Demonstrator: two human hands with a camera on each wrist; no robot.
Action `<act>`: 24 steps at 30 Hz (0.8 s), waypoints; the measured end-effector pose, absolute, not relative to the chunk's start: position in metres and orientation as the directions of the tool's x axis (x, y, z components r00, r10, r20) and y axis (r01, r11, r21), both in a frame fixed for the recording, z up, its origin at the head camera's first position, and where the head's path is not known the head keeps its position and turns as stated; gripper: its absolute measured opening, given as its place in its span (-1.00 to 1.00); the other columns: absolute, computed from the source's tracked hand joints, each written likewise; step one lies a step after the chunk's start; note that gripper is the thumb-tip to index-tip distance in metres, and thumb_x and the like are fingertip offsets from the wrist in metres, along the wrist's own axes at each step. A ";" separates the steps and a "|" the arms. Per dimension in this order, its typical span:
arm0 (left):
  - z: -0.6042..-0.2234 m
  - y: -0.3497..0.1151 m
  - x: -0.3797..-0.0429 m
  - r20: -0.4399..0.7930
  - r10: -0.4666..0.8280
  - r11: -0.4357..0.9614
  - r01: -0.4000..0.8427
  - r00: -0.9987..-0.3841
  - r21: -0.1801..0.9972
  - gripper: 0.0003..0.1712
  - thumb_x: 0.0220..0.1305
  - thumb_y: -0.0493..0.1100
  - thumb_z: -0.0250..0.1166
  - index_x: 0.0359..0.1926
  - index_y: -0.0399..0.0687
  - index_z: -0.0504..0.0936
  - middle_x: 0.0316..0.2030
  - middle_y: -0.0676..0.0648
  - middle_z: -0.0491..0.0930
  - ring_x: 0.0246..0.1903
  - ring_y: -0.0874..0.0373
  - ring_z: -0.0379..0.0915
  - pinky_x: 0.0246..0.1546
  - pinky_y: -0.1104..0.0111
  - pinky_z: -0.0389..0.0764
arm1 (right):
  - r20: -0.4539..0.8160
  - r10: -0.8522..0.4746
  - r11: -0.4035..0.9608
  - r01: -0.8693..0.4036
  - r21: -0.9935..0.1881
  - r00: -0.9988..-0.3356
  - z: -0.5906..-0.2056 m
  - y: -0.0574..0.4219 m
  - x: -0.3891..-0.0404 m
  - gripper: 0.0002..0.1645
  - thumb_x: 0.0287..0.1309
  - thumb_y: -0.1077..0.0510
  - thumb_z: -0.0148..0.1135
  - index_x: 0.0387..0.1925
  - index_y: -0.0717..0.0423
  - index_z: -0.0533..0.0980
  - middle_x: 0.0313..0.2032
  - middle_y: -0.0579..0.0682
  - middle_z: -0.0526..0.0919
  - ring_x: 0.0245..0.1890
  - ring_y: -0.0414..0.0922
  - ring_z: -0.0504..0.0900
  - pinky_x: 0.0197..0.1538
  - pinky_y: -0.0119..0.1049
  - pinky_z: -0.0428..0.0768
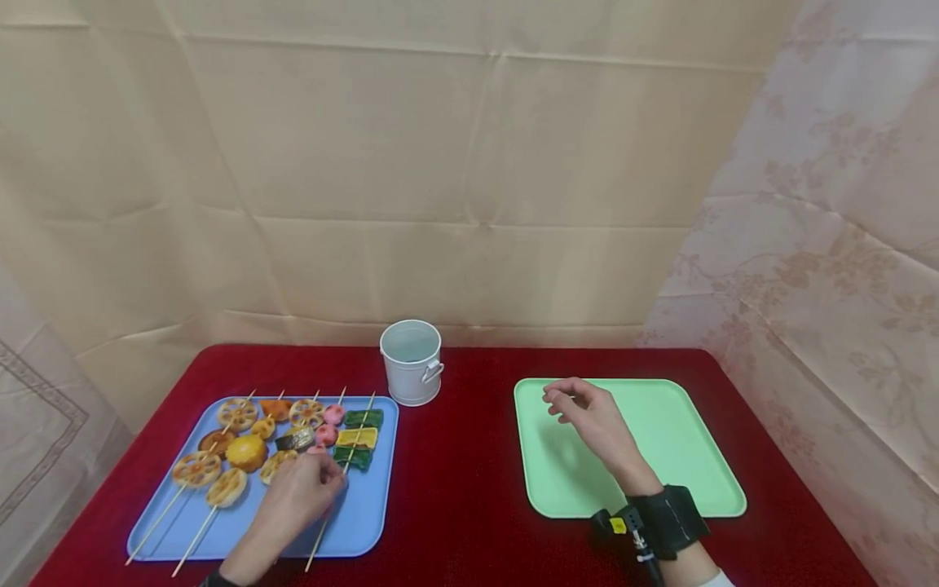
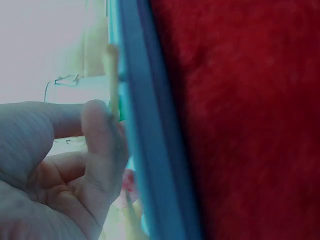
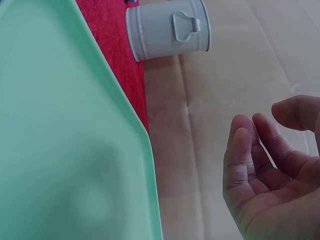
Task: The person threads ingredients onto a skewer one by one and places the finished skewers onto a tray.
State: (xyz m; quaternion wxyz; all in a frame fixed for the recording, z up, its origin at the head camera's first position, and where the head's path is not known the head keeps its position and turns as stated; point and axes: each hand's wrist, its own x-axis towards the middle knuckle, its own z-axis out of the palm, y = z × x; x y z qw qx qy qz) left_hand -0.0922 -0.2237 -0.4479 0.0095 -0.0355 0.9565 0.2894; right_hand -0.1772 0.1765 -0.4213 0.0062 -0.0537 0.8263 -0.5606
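My left hand [image 1: 301,493] is over the blue tray [image 1: 370,514], thumb and forefinger pinching the bare stick of the rightmost skewer. That skewer carries green pieces and a yellow piece [image 1: 357,439] and lies along the tray's right side, its lower end jutting past the near rim. In the left wrist view, the stick [image 2: 113,75] rises from between the fingertips beside the tray's edge. A skewer with pink balls [image 1: 327,435] lies just left of it. Fingers loosely bent and holding nothing, my right hand [image 1: 597,424] hovers above the light green tray [image 1: 682,465].
Further left on the blue tray lie several skewers with lotus root slices [image 1: 196,470] and yellow and brown pieces. A white metal bucket [image 1: 412,379] with a side handle stands between the trays at the back. Red cloth [image 1: 455,489] covers the table; a beige curtain hangs behind.
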 end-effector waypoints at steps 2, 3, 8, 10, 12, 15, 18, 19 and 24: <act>-0.445 -0.223 -0.093 -0.073 -0.067 0.834 -0.096 -0.995 0.543 -0.91 0.23 -0.24 0.41 -0.40 -0.17 0.76 -0.70 0.09 0.50 -0.69 0.23 0.42 -0.60 0.34 0.37 | 0.053 -0.099 0.371 -0.086 -0.925 -0.994 -0.420 0.178 -0.176 -0.65 0.44 0.09 0.26 0.05 0.29 0.62 -0.08 0.20 0.74 -0.11 0.17 0.70 -0.10 -0.34 0.65; -0.443 -0.223 -0.093 -0.082 -0.067 0.845 -0.100 -0.994 0.526 -0.88 0.24 -0.20 0.43 -0.37 -0.18 0.77 -0.67 0.08 0.53 -0.66 0.22 0.42 -0.57 0.33 0.38 | 0.057 -0.100 0.377 -0.091 -0.922 -0.993 -0.420 0.179 -0.176 -0.65 0.45 0.09 0.26 0.05 0.29 0.62 -0.08 0.18 0.74 -0.11 0.16 0.70 -0.10 -0.34 0.65; -0.425 -0.234 -0.099 -0.033 -0.044 0.882 -0.055 -0.998 0.467 -0.72 0.28 -0.06 0.45 -0.18 -0.22 0.80 -0.46 0.03 0.67 -0.51 0.18 0.42 -0.47 0.27 0.41 | 0.073 -0.098 0.432 -0.108 -0.895 -0.993 -0.415 0.189 -0.174 -0.68 0.46 0.08 0.23 0.03 0.24 0.62 -0.08 0.17 0.75 -0.10 0.17 0.70 -0.09 -0.32 0.64; -0.417 -0.242 -0.103 0.035 -0.024 0.886 -0.005 -0.999 0.463 -0.68 0.29 -0.05 0.45 -0.13 -0.24 0.78 -0.38 -0.03 0.70 -0.46 0.13 0.48 -0.45 0.24 0.45 | 0.081 -0.094 0.472 -0.116 -0.874 -0.992 -0.413 0.196 -0.174 -0.68 0.47 0.06 0.21 0.05 0.21 0.62 -0.07 0.17 0.75 -0.08 0.16 0.70 -0.06 -0.28 0.63; -0.411 -0.251 -0.107 0.120 0.007 0.896 0.059 -0.993 0.441 -0.64 0.29 -0.05 0.46 -0.07 -0.27 0.75 -0.25 -0.15 0.71 -0.33 -0.02 0.58 -0.34 0.11 0.56 | 0.100 -0.089 0.525 -0.132 -0.841 -0.991 -0.410 0.204 -0.173 -0.66 0.48 0.03 0.20 0.07 0.19 0.62 -0.05 0.16 0.74 -0.06 0.14 0.70 -0.03 -0.21 0.62; -0.404 -0.265 -0.112 0.208 0.045 0.906 0.128 -0.977 0.403 -0.52 0.27 -0.04 0.48 0.06 -0.30 0.68 0.01 -0.36 0.63 -0.02 -0.31 0.56 -0.07 -0.20 0.58 | 0.141 -0.083 0.618 -0.162 -0.769 -0.986 -0.407 0.220 -0.171 -0.58 0.49 -0.05 0.18 0.12 0.18 0.60 -0.02 0.12 0.74 -0.01 0.09 0.69 0.03 -0.07 0.59; -0.401 -0.280 -0.117 0.256 0.069 0.916 0.163 -0.964 0.368 -0.33 0.23 0.00 0.50 0.23 -0.32 0.57 0.29 -0.44 0.44 0.25 -0.46 0.34 0.12 -0.39 0.39 | 0.188 -0.075 0.690 -0.187 -0.699 -0.979 -0.405 0.236 -0.169 -0.52 0.50 -0.10 0.17 0.16 0.18 0.58 0.02 0.12 0.72 0.05 0.09 0.66 0.07 0.04 0.58; -0.400 -0.285 -0.118 0.272 0.078 0.919 0.175 -0.959 0.354 -0.27 0.21 0.01 0.51 0.27 -0.33 0.54 0.33 -0.45 0.38 0.29 -0.47 0.29 0.14 -0.41 0.36 | 0.200 -0.072 0.706 -0.192 -0.681 -0.977 -0.405 0.242 -0.168 -0.51 0.50 -0.10 0.17 0.17 0.19 0.58 0.04 0.13 0.71 0.07 0.10 0.65 0.09 0.06 0.57; -0.402 -0.314 -0.126 0.306 0.109 0.942 0.197 -0.946 0.271 -0.08 0.13 0.06 0.52 0.37 -0.38 0.41 0.44 -0.47 0.20 0.39 -0.50 0.09 0.21 -0.48 0.18 | 0.247 -0.048 0.789 -0.188 -0.585 -0.968 -0.409 0.271 -0.165 -0.44 0.48 -0.12 0.18 0.26 0.19 0.53 0.16 0.23 0.63 0.19 0.20 0.54 0.13 0.20 0.50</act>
